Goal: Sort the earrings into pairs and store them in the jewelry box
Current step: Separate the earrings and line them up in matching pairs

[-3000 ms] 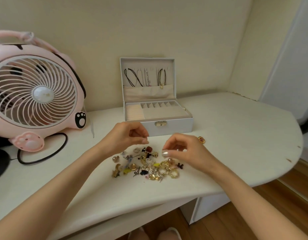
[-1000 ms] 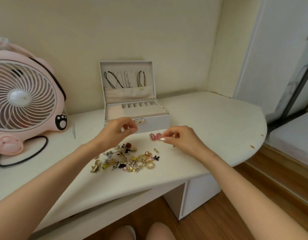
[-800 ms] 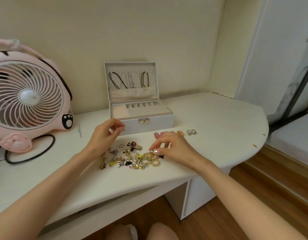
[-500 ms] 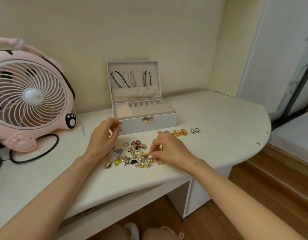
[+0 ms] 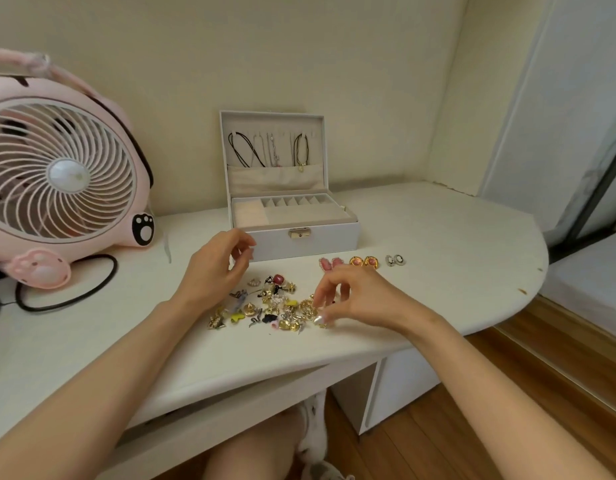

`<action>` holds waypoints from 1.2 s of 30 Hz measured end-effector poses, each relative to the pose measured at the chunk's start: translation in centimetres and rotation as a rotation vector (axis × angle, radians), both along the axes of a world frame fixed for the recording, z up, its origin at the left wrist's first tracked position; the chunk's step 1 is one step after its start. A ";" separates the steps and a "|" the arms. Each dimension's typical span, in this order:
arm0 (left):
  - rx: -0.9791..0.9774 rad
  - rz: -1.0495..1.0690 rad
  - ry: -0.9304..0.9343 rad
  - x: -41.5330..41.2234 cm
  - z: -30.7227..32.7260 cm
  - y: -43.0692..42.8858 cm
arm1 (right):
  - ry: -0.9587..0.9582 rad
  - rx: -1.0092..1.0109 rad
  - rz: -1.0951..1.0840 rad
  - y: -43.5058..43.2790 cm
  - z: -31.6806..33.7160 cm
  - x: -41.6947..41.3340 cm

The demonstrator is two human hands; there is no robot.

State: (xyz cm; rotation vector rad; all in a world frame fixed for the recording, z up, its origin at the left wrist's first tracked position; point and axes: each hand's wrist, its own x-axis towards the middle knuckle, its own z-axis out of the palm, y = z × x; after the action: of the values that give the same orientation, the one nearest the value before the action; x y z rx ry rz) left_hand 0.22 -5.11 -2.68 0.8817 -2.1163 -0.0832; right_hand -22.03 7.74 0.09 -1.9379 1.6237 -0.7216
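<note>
A mixed pile of earrings (image 5: 265, 308) lies on the white desk (image 5: 438, 282) in front of the open white jewelry box (image 5: 331, 239). To the right of the pile, three matched pairs lie in a row: a pink pair (image 5: 329, 263), a gold-and-red pair (image 5: 363, 261) and a silver-and-black pair (image 5: 395, 260). My left hand (image 5: 215, 268) hovers at the pile's upper left, fingers loosely curled, and I see nothing in it. My right hand (image 5: 353, 296) rests at the pile's right edge, thumb and fingertips touching gold earrings; whether it grips one is hidden.
A pink desk fan (image 5: 60, 174) with a black cable (image 5: 74, 292) stands at the left. Necklaces (image 5: 270, 150) hang inside the box lid. The desk's curved edge runs along the right, with wooden floor (image 5: 542, 393) below it. Knees and a slipper show under the desk.
My right hand has come down from the row of pairs to the right side of the pile, uncovering the pairs. My left hand has stayed near the pile's upper left.
</note>
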 end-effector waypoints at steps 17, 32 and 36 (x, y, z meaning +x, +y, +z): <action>0.109 -0.241 -0.587 -5.8 3.1 3.4 | -0.044 -0.080 -0.055 0.5 1.1 -1.5; 0.256 -0.260 -0.478 -7.9 5.9 3.1 | -0.147 -0.094 -0.109 0.5 0.5 -5.1; 0.335 -0.339 -0.421 -10.6 5.2 3.3 | -0.173 -0.122 -0.168 0.1 -0.1 -6.3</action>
State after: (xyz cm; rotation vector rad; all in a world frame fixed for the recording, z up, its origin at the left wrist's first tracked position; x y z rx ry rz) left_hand -10.40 -1.82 2.50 0.7660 -2.6862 -0.4765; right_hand -28.30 7.85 0.02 -1.7792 1.6822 -1.0466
